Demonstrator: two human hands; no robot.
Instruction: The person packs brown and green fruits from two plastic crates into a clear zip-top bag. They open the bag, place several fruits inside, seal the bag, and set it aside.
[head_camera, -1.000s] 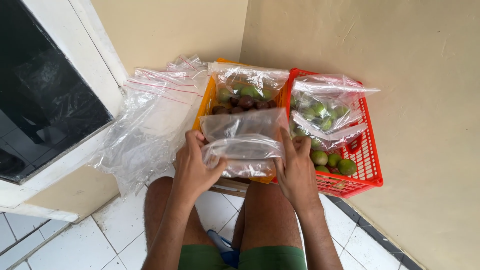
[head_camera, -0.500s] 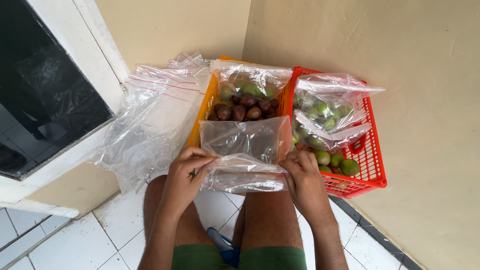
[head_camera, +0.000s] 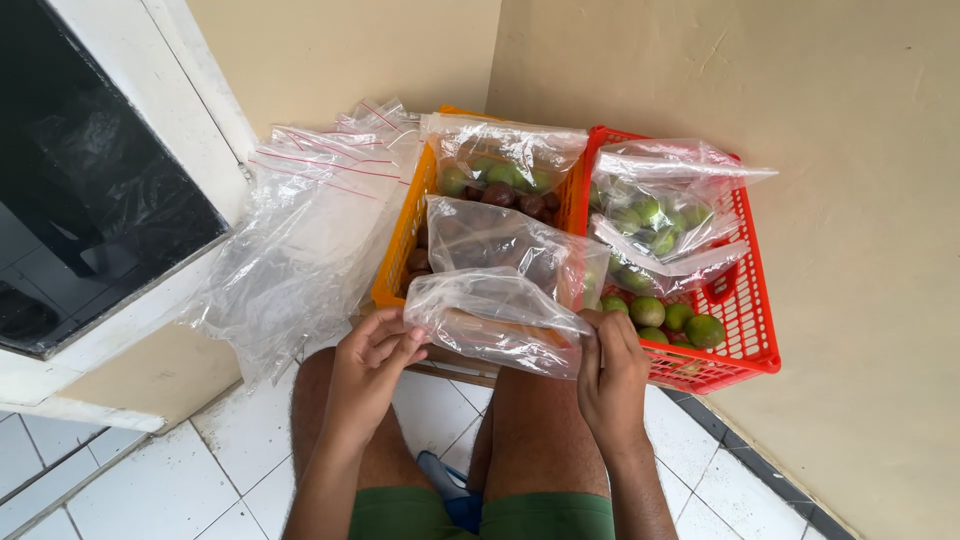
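An empty clear plastic bag (head_camera: 497, 318) is held above the knees, just in front of the two baskets; its left edge is pinched by the left hand (head_camera: 368, 372), whose fingers are curled tight on the film, and its right edge is gripped by the right hand (head_camera: 610, 375), closed narrow around the plastic; the bag's mouth is pulled partly apart between the two hands, and its upper flap stands up against the baskets. Behind it an orange basket (head_camera: 400, 255) is seen, holding dark and green round fruit (head_camera: 500, 190) under another clear bag (head_camera: 505, 150); touching it on the right is a red basket (head_camera: 745, 300) with green fruit (head_camera: 675, 320) loose in its near corner and more packed in a clear bag (head_camera: 660, 215) lying on top. A heap of empty clear bags (head_camera: 300, 230) with red seal strips is draped to the left of the orange basket, against a white window frame (head_camera: 130, 330); a white tiled floor (head_camera: 190, 480) is seen beneath the bare legs and green shorts (head_camera: 480, 515).
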